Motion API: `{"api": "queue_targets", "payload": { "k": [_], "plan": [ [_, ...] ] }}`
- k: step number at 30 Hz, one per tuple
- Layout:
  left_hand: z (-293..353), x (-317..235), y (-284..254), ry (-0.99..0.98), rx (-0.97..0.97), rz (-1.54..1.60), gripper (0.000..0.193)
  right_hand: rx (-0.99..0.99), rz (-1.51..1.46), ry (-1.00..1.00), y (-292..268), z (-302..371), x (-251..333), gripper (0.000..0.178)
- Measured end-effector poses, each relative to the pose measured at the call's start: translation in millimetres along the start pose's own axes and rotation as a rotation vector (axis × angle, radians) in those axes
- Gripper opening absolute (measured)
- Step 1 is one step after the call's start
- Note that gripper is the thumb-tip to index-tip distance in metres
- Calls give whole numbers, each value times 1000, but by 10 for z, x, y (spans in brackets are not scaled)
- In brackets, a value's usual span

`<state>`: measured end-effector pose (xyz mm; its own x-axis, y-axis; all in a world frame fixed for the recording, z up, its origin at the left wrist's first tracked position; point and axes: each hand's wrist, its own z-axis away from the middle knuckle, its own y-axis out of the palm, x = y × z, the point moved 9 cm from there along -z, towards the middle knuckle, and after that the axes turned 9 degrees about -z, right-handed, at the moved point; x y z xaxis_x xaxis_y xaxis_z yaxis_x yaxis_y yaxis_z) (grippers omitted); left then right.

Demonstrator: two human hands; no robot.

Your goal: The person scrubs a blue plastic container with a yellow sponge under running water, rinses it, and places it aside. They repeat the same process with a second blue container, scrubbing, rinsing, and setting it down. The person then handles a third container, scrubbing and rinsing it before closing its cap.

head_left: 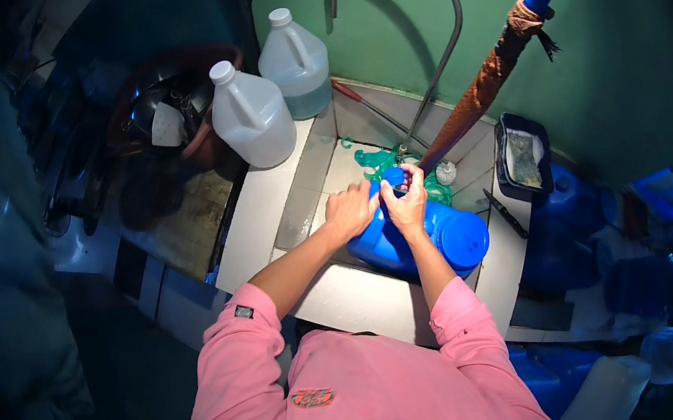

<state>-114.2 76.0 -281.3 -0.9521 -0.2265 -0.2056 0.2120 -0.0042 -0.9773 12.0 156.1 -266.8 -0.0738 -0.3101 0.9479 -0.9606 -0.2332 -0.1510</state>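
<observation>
A blue plastic jerrycan rests in the tiled basin in front of me, with a big round blue lid at its right end. My left hand is closed over the jerrycan's left end, its fingertips partly hidden. With thumb and fingers, my right hand grips a small blue cap at the can's far side. Whether the cap sits on a spout or is loose, I cannot tell. Green netting or plastic strips lie behind the hands, near a small white bottle.
Two translucent jugs stand on the left ledge. A curved metal tap pipe and a blue pole with brown wrapping rise at the back. On the right ledge are a black tray and a knife. More blue containers stand right.
</observation>
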Motion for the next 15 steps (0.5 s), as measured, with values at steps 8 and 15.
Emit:
{"api": "queue_targets", "payload": {
  "k": [8, 15],
  "plan": [
    [4, 146, 154, -86, 74, 49, 34, 37, 29, 6, 8, 10, 56, 53],
    [-22, -10, 4, -11, 111, -137, 37, 20, -37, 62, -12, 15, 10, 50]
  ]
}}
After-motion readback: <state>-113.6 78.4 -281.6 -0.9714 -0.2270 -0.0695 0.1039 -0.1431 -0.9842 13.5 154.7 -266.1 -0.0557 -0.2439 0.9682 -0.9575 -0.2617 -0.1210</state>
